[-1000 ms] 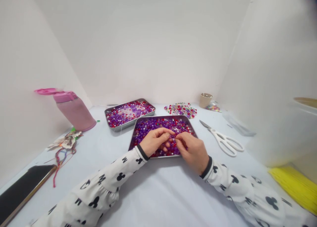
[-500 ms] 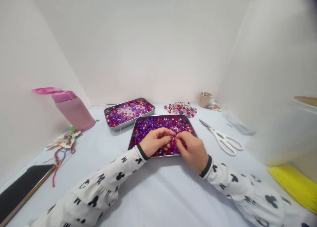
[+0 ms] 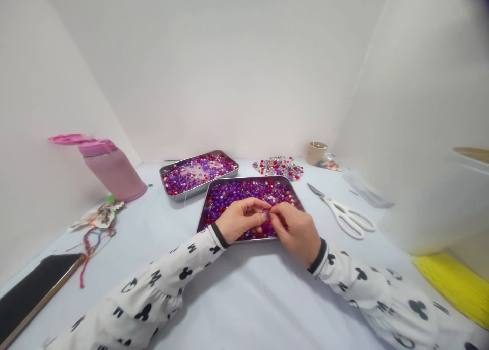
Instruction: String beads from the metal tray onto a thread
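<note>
My left hand (image 3: 241, 219) and my right hand (image 3: 297, 231) meet over the front metal tray (image 3: 229, 242), fingertips almost touching. The fingers of both hands are pinched closed. Whatever lies between them is too small to make out. Purple, red and clear beads (image 3: 225, 193) fill the tray beneath. Behind it to the left, a second metal tray (image 3: 198, 189) holds purple, red, white and pale beads (image 3: 194, 171).
Right of the trays lie white-handled scissors (image 3: 349, 217). A bead pile (image 3: 278, 167) and a brown paper cup (image 3: 316, 153) stand at the back. At left are a pink bottle (image 3: 114, 171), coloured threads (image 3: 95, 238) and a phone (image 3: 36, 294). Something yellow (image 3: 454, 284) lies at right.
Both hands stay in nearly the same place over the front tray. The left thumb has shifted slightly right, closer to the right fingertips.
</note>
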A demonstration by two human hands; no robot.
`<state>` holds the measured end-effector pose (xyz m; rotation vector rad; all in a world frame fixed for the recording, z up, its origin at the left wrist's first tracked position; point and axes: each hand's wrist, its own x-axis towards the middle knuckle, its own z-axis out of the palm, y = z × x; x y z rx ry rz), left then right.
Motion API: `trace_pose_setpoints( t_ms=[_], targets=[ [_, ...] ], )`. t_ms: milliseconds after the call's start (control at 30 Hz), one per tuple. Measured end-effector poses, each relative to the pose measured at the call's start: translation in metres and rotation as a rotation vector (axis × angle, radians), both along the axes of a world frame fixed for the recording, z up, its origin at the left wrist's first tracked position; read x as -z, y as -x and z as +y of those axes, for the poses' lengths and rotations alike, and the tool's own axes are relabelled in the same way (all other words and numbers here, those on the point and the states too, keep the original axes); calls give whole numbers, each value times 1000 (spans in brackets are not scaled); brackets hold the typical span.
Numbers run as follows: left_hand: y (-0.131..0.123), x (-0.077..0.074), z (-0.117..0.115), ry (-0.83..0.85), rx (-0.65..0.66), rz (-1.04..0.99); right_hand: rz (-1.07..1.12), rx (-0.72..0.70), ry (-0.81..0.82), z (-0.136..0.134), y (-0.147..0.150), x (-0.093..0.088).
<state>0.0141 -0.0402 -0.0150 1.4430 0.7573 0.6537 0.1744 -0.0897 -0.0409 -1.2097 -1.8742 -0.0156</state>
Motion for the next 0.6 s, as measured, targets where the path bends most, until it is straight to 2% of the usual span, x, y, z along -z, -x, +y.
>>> trace_pose_setpoints(
  t_ms=[200, 400, 600],
  targets=[
    [0, 1, 0, -28, -18, 12, -8, 0, 17, -1, 0, -1],
    [-1, 1, -1, 41, -17, -3, -18, -7, 20, -1, 0, 0],
    [-1, 2, 0, 22, -47, -23, -37, -17, -2, -1, -1, 0]
  ],
)
